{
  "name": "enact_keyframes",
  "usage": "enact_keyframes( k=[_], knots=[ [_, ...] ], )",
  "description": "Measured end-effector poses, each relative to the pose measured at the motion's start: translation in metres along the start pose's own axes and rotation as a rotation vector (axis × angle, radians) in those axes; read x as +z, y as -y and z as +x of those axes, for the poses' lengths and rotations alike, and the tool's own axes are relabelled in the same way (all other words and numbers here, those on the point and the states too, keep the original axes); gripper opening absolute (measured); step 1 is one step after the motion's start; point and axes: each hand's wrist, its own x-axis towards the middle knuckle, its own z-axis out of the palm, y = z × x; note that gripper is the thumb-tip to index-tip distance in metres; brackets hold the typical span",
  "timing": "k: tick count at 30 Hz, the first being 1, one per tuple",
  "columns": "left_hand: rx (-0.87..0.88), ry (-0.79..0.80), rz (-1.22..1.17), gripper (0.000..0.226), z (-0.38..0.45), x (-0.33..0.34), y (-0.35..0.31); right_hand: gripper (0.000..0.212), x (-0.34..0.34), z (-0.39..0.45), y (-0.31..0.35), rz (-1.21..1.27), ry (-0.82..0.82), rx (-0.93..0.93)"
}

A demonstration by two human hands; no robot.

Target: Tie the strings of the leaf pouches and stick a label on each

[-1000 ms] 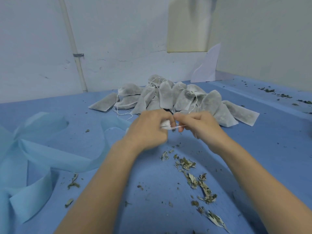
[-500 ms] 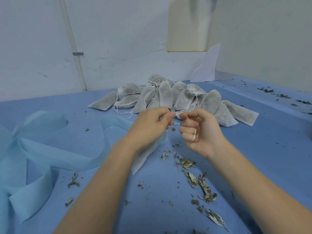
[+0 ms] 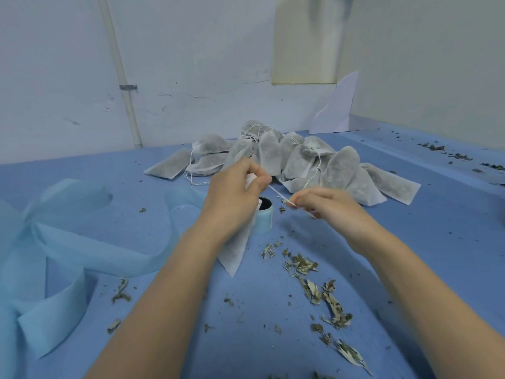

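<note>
Your hands have drawn apart since a moment ago: your left hand (image 3: 240, 192) grips the gathered neck of the pouch (image 3: 235, 253), which hangs to the blue table (image 3: 410, 242), while your right hand (image 3: 325, 206) pinches the string (image 3: 278, 193), now pulled taut between them. The knot looks to be tightening. Behind lies the heap of pouches (image 3: 287, 160); a blue tape roll (image 3: 263, 217) stands just beside your left wrist, and crumbled leaves (image 3: 314, 285) litter the table.
</note>
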Motion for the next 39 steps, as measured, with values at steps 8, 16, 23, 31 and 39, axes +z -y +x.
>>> enact_keyframes(
  k=[8,16,23,31,39],
  knots=[
    [0.057,0.114,0.052,0.016,-0.002,0.003,-0.005,0.023,0.012,-0.003,0.007,0.058,-0.186,-0.260],
    [0.098,0.087,0.070,0.008,-0.002,0.003,-0.002,0.032,0.027,-0.005,0.017,0.304,0.034,0.054],
    [0.051,0.158,-0.045,0.016,-0.006,0.011,-0.007,0.028,0.017,0.002,0.017,1.134,0.040,0.284],
    [0.041,0.023,-0.114,0.008,-0.009,0.024,-0.006,0.028,0.029,0.002,0.014,1.300,0.045,0.129],
    [-0.025,-0.020,-0.116,0.012,-0.009,0.022,-0.004,0.059,0.030,-0.003,0.015,0.469,0.049,-0.067]
  ],
)
